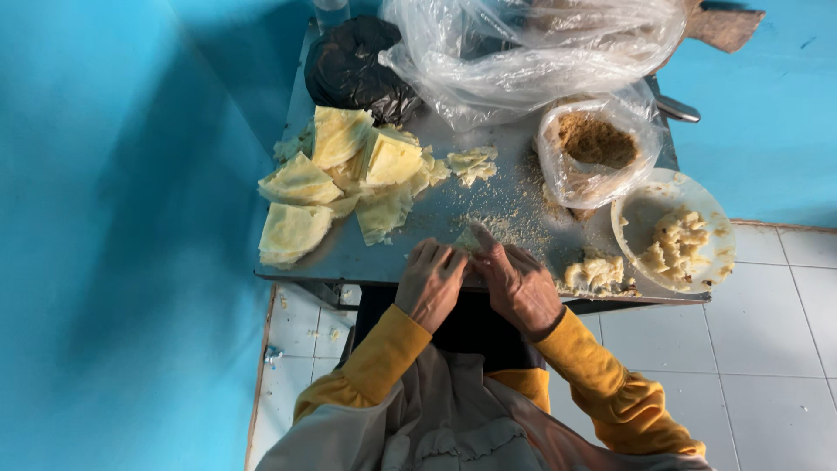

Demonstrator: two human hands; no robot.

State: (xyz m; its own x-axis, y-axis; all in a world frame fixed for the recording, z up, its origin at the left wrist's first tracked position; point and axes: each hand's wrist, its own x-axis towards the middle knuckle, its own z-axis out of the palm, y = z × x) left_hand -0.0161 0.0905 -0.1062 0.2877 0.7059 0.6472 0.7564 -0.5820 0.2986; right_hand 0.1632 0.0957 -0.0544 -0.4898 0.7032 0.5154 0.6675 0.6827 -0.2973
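Here, seen from above, a person in yellow sleeves works at the near edge of a small metal table (366, 253) set against blue walls. The left hand (431, 283) and right hand (518, 286) rest side by side, fingers curled down and pressing together on a small piece of pale dough (468, 239), mostly hidden under the fingertips. To the left lies a pile of folded yellow pastry sheets (340, 179). Just right of the hands sits a lump of filling (594, 273), beside a white plate (711, 209) holding more. Behind them stand a clear bag of brown crumbs (596, 144) and a black bag (353, 65).
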